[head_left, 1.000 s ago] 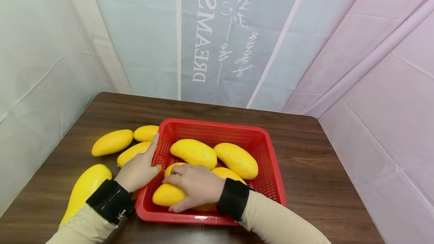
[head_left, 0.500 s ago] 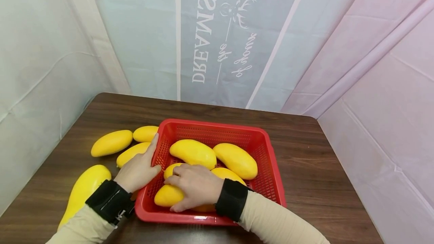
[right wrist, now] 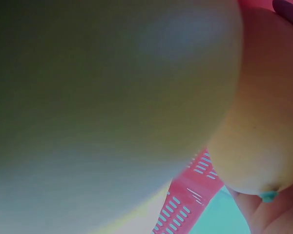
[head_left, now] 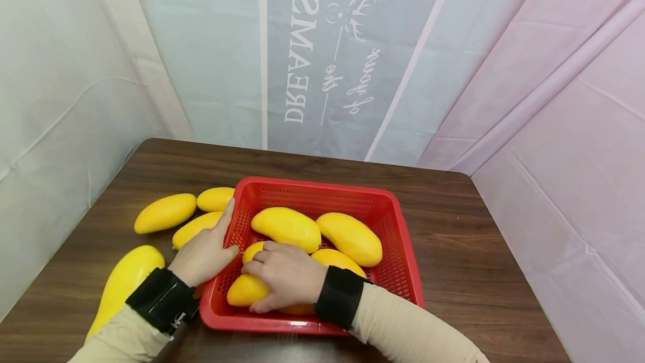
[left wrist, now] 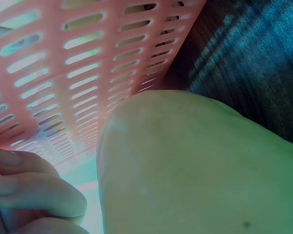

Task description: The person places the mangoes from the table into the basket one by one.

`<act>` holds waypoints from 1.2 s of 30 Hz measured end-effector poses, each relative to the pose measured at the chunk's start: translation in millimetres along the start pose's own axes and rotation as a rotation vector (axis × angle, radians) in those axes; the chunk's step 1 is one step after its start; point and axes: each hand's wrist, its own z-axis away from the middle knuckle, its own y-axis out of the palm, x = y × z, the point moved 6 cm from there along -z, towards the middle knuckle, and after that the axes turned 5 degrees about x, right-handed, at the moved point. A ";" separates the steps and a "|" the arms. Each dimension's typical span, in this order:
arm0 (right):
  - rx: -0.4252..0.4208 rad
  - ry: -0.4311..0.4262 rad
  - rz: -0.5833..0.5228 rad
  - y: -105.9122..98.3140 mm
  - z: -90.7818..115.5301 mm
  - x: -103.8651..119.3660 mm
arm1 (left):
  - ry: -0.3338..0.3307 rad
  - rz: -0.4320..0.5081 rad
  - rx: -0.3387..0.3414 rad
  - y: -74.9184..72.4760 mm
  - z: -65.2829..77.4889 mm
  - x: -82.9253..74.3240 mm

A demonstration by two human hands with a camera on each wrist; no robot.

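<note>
A red perforated plastic basket holds several yellow mangoes. My left hand is at its left wall, thumb over the rim and index finger lying along the side; curled fingers show beside the slotted wall in the left wrist view. Inside the basket's near-left corner, my right hand grips a mango, covering its middle. In the right wrist view a mango with a small green tip sits between fingers, while a nearer one, large and blurred, fills the left.
On the wooden table, left of the basket, lie a mango, two more partly behind the left hand and basket, and a bigger long yellow one by the left forearm. Fabric walls enclose the back and sides.
Hardly anything differs. The right hand and its mango shift very slightly within the basket's near-left corner; the left hand stays at the rim.
</note>
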 end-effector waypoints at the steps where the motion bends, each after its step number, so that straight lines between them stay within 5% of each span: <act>1: 0.004 -0.002 -0.005 0.2 -0.3 0.1 | 0.000 0.002 0.001 0.2 0.0 -0.2; 36: 0.067 -0.031 0.053 -0.3 -3.4 2.2 | -0.009 -0.013 0.007 -0.1 -2.0 1.5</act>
